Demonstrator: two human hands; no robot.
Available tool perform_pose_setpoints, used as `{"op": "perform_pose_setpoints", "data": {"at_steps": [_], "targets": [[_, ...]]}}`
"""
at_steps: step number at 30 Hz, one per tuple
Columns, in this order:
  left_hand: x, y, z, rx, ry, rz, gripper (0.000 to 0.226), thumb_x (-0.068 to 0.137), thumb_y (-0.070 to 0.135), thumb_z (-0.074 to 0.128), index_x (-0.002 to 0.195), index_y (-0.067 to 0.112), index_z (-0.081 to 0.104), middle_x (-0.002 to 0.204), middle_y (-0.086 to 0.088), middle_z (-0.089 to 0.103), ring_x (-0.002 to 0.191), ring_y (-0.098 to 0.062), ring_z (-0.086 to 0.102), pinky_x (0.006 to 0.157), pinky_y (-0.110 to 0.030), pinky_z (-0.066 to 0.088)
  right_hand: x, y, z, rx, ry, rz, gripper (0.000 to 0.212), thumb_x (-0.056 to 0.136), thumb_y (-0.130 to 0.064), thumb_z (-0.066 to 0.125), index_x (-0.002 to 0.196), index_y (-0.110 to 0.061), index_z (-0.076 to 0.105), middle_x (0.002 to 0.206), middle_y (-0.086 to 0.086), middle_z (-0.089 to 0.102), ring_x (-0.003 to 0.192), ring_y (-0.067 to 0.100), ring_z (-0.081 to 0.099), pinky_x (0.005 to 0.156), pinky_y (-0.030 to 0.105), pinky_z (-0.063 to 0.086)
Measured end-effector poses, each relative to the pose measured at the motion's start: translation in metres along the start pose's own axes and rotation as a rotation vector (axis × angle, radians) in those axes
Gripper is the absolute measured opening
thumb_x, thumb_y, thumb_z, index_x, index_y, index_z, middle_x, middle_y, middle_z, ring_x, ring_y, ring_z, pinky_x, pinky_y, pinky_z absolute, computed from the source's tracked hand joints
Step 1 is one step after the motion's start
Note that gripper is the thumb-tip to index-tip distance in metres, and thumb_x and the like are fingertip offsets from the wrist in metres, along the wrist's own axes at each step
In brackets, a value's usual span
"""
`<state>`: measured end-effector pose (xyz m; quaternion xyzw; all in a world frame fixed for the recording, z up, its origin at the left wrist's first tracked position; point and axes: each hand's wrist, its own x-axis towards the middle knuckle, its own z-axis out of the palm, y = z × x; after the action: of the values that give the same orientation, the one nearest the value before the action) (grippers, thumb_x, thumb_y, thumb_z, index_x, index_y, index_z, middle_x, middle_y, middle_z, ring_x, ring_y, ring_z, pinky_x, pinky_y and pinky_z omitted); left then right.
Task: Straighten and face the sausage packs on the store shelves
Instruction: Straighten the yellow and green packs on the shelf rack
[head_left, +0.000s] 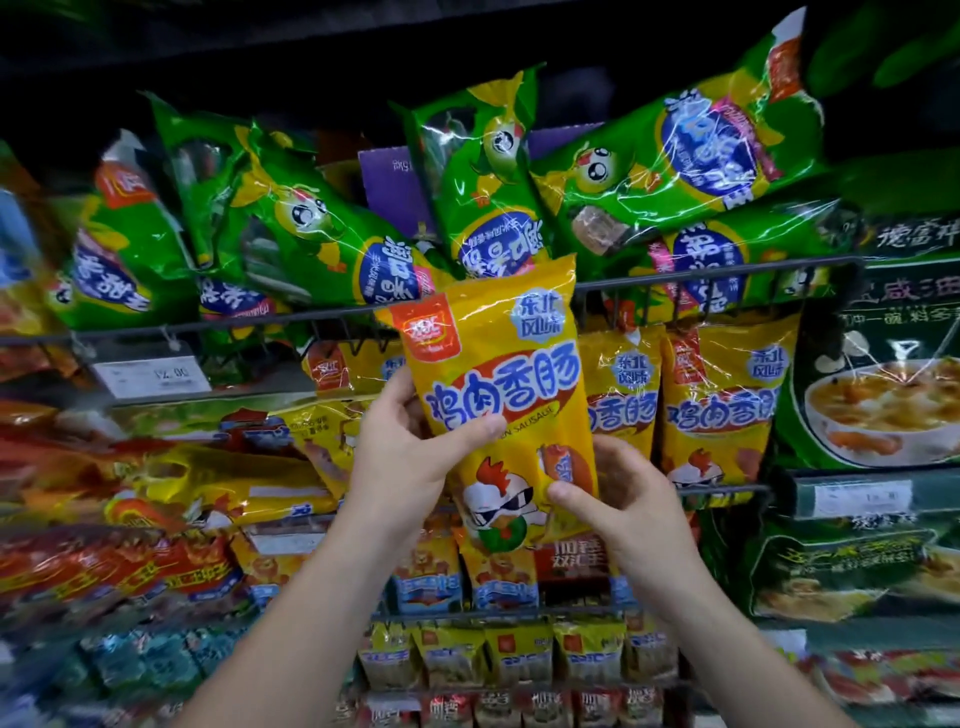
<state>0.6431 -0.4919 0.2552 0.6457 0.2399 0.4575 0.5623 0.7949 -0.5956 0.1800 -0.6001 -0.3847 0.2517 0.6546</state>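
My forearms come up from the bottom edge, and both hands are on the yellow sausage pack, lifted clear in front of the shelves with its printed face toward me. My left hand grips the pack's left edge at mid-height, thumb across the front; my right hand pinches the lower right corner, thumb on the print, so each grip is closed on the pack. To do this step well, I think I should keep it upright with the label forward, then slide it in beside the matching yellow packs standing behind the wire rail, bottom edge first, level with their tops. The green packs on the shelf above lie tilted and upside down and look in need of facing too. The slot behind my pack is hidden by it, the price tag is too blurred to read, and the left-hand shelves are smeared.
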Motion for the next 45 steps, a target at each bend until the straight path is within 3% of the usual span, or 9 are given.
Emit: {"op": "perform_pose_setpoints", "data": {"at_steps": [10,14,18,28,32,35,38,42,45], "targets": [[0.034,0.002,-0.02,0.159,-0.071,0.118,0.06,0.07,-0.003,0.082,0.111,0.03,0.055,0.101,0.011,0.074,0.097,-0.008,0.07,0.074,-0.023,0.058,0.025,-0.014,0.023,-0.304,0.091,-0.239,0.037,0.081,-0.021,0.08,0.112,-0.028,0.061,0.095,-0.022,0.067,0.09,-0.018,0.059,0.071,0.001,0.042],[0.042,0.002,-0.027,0.337,-0.07,0.154,0.063,0.068,0.004,0.087,0.105,0.039,0.049,0.1,0.011,0.07,0.085,-0.004,0.069,0.052,-0.013,0.048,0.033,0.002,0.039,-0.389,0.173,-0.241,0.035,0.081,-0.02,0.08,0.109,-0.028,0.06,0.093,-0.02,0.066,0.09,-0.012,0.06,0.072,0.005,0.046],[0.047,0.002,-0.033,0.479,-0.124,0.191,0.07,0.066,0.009,0.089,0.109,0.041,0.045,0.103,0.015,0.062,0.09,0.006,0.064,0.067,-0.014,0.053,0.04,0.028,0.051,-0.507,0.249,-0.218,0.031,0.083,-0.031,0.077,0.106,-0.018,0.062,0.098,-0.008,0.059,0.094,0.014,0.06,0.08,0.037,0.054],[0.054,-0.018,-0.045,0.729,-0.12,0.219,0.06,0.065,0.031,0.09,0.109,0.035,0.049,0.103,0.023,0.055,0.089,0.014,0.052,0.068,-0.002,0.04,0.035,0.05,0.054,-0.804,0.241,-0.118,0.03,0.087,-0.042,0.07,0.107,-0.022,0.061,0.095,-0.014,0.053,0.086,0.012,0.056,0.059,0.022,0.043],[0.062,-0.033,-0.046,0.943,-0.075,0.297,0.056,0.067,0.032,0.088,0.114,0.025,0.058,0.112,0.007,0.056,0.102,-0.007,0.05,0.08,-0.011,0.036,0.035,0.046,0.054,-0.9,0.266,-0.094,0.055,0.089,-0.056,0.061,0.135,-0.029,0.049,0.104,-0.012,0.068,0.096,0.014,0.066,0.064,0.033,0.055],[0.067,-0.043,-0.042,1.036,-0.028,0.339,0.05,0.07,0.035,0.086,0.113,0.018,0.068,0.122,-0.005,0.057,0.115,-0.026,0.053,0.095,-0.037,0.046,0.033,0.042,0.052,-0.971,0.34,-0.139,0.049,0.09,-0.057,0.057,0.132,-0.031,0.053,0.092,-0.014,0.073,0.078,0.011,0.07,0.054,0.027,0.05],[0.073,-0.046,-0.035,1.055,-0.014,0.318,0.051,0.074,0.041,0.081,0.12,0.022,0.067,0.125,-0.002,0.057,0.117,-0.026,0.052,0.095,-0.043,0.049,0.033,0.039,0.05,-0.926,0.385,-0.303,0.044,0.089,-0.04,0.068,0.128,-0.026,0.056,0.104,-0.013,0.071,0.076,0.008,0.07,0.045,0.023,0.049],[0.077,-0.048,-0.029,1.168,0.004,0.338,0.05,0.077,0.051,0.075,0.121,0.029,0.064,0.124,0.003,0.058,0.116,-0.027,0.053,0.092,-0.045,0.05,0.037,0.038,0.055,-0.978,0.282,-0.657,0.053,0.086,-0.021,0.07,0.135,-0.023,0.051,0.129,0.006,0.056,0.107,0.023,0.059,0.06,0.025,0.053],[0.078,-0.049,-0.027,1.228,-0.017,0.335,0.049,0.081,0.052,0.071,0.124,0.031,0.063,0.13,0.004,0.058,0.123,-0.026,0.047,0.098,-0.044,0.043,0.043,0.037,0.06,-1.157,0.221,-0.645,0.069,0.079,-0.019,0.073,0.143,-0.027,0.048,0.143,0.008,0.046,0.123,0.032,0.047,0.074,0.037,0.056]]}}
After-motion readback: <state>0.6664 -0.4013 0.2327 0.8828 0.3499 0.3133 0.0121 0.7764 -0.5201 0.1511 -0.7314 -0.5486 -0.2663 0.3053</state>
